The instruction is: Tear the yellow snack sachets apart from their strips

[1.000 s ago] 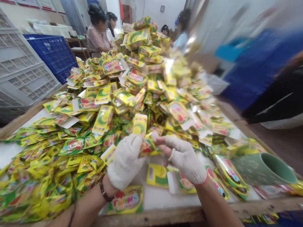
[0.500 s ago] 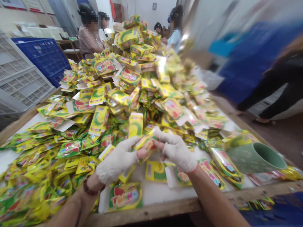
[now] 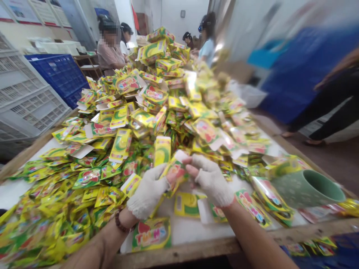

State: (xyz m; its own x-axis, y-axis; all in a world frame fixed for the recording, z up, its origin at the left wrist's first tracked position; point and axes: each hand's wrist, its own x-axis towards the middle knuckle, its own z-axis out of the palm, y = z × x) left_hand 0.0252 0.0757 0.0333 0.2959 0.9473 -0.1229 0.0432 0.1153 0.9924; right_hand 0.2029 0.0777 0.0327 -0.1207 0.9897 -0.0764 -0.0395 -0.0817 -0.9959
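My left hand (image 3: 148, 190), in a white knit glove with bare fingertips, is closed around a small yellow and green carton (image 3: 175, 170) with red pictures on it. The carton is tilted above the table, its white end flap facing up. My right hand (image 3: 211, 179), gloved the same way, has its thumb and fingers pinched at the carton's upper right edge, by the flap. Below the hands lie a flat "TWINS" carton (image 3: 153, 233), a yellow carton (image 3: 186, 204) and another with a white flap (image 3: 204, 211).
A tall heap of cartons (image 3: 153, 50) rises ahead, with small sachets (image 3: 50, 201) spread at left. A green cylindrical container (image 3: 291, 188) lies on its side at right. Crates (image 3: 58, 74) stand at left. Several people (image 3: 110, 56) are around the table; one walks at right.
The carton has turned to show more of its front face and white flap. My left hand has shifted slightly right. The whole view has tipped up a little.
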